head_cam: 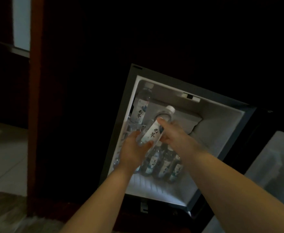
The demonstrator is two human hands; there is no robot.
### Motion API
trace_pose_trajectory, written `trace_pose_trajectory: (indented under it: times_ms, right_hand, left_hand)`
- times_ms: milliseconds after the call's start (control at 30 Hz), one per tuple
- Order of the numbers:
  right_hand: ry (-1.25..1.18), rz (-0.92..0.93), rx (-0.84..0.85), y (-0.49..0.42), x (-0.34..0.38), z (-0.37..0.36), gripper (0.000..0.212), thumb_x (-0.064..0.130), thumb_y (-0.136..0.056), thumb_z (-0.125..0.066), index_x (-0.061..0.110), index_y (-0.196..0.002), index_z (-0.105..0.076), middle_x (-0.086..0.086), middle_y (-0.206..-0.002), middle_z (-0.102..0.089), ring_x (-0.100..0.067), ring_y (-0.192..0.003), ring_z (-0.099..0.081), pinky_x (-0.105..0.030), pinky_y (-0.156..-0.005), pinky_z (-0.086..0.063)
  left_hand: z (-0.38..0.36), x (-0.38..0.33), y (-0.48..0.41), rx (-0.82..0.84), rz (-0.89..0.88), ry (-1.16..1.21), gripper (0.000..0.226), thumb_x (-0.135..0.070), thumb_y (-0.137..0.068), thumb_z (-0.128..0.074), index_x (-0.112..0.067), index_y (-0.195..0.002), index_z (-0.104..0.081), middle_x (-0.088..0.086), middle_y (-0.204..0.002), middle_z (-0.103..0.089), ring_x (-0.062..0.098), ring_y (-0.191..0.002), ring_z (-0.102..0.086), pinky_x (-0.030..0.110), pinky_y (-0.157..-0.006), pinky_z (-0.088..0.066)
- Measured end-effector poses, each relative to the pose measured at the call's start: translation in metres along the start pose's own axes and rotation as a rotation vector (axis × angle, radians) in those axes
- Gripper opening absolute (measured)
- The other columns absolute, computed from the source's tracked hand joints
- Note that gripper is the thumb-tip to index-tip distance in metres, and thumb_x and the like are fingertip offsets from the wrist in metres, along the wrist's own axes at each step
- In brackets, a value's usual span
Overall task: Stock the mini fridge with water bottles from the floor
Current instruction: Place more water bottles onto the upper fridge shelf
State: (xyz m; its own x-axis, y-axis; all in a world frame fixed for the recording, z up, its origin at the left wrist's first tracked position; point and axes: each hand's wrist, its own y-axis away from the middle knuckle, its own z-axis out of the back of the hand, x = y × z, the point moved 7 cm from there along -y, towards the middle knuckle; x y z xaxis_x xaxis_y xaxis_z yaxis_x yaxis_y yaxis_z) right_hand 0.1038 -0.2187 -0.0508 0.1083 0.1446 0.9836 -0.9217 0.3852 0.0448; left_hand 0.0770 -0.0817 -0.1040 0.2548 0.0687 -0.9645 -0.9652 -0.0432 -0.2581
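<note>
Water bottle [152, 132] tilted, cap pointing far, held in open fridge [222, 128] above row of standing bottles [163, 163]. Left hand [134, 149] cups base, right hand [171, 132] wraps middle; both grips clamped on it. Best: stand it upright, lower slowly beside row, avoid knocking neighbours.

A clear plastic water bottle [152, 132] lay tilted mid-frame in the open boxy mini fridge [222, 132], between left grip [133, 152] and right grip [173, 133]; a row of plastic bottles [163, 165] stood below it, another upright bottle [140, 106] upper left.

Dim room in a home or hotel: a lit mini fridge [222, 132] inside a dark wooden cabinet [70, 115], pale tiled floor [6, 157] to its left.
</note>
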Motion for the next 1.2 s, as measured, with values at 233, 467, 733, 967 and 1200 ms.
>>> trace_pose_trajectory:
  times_ms: [233,467,733,967,1200]
  right_hand:
    - [-0.131,0.002,-0.124,-0.047,0.010,0.021,0.026,0.023,-0.086,-0.066,0.009,-0.099,-0.049,-0.016,-0.098,-0.063,-0.031,-0.084,-0.064,-0.049,-0.084,-0.055]
    - [-0.166,-0.007,-0.200,-0.073,0.020,0.025,0.032,0.021,-0.082,-0.070,0.008,-0.087,-0.041,-0.013,-0.079,-0.058,-0.030,-0.076,-0.063,-0.050,-0.085,-0.055]
    - [-0.121,0.032,-0.223,-0.084,0.019,0.019,0.032,0.021,-0.078,-0.075,0.011,-0.079,-0.044,-0.018,-0.095,-0.064,-0.031,-0.081,-0.063,-0.052,-0.083,-0.055]
    - [0.233,0.318,-0.048,-0.072,0.060,-0.016,0.047,0.017,-0.084,-0.068,0.004,-0.125,-0.050,-0.013,-0.130,-0.057,-0.028,-0.119,-0.056,-0.035,-0.101,-0.046]
    - [0.228,0.413,-0.071,-0.069,0.059,-0.015,0.051,0.012,-0.084,-0.068,0.002,-0.128,-0.045,-0.013,-0.130,-0.057,-0.026,-0.121,-0.054,-0.021,-0.087,-0.043]
  left_hand:
    - [-0.019,-0.002,-0.027,-0.038,-0.167,-0.381,0.042,-0.026,-0.084,-0.065,-0.021,-0.124,-0.054,0.000,-0.122,-0.060,0.019,-0.113,-0.057,0.039,-0.093,-0.051]
    - [-0.040,-0.005,-0.049,0.024,-0.174,-0.612,0.045,-0.033,-0.088,-0.057,-0.017,-0.129,-0.045,0.004,-0.131,-0.054,0.024,-0.124,-0.048,0.042,-0.105,-0.039]
    - [-0.046,0.009,-0.062,0.054,-0.132,-0.722,0.054,-0.034,-0.091,-0.052,-0.019,-0.139,-0.031,0.002,-0.140,-0.047,0.023,-0.131,-0.042,0.042,-0.107,-0.029]
    - [-0.047,0.017,-0.062,0.153,-0.048,-0.822,0.041,-0.040,-0.095,-0.043,-0.019,-0.130,-0.042,0.006,-0.134,-0.050,0.024,-0.131,-0.039,0.045,-0.108,-0.028]
    - [-0.048,0.016,-0.058,0.130,-0.101,-0.857,0.044,-0.039,-0.095,-0.043,-0.019,-0.134,-0.038,0.005,-0.140,-0.046,0.022,-0.136,-0.032,0.042,-0.109,-0.025]
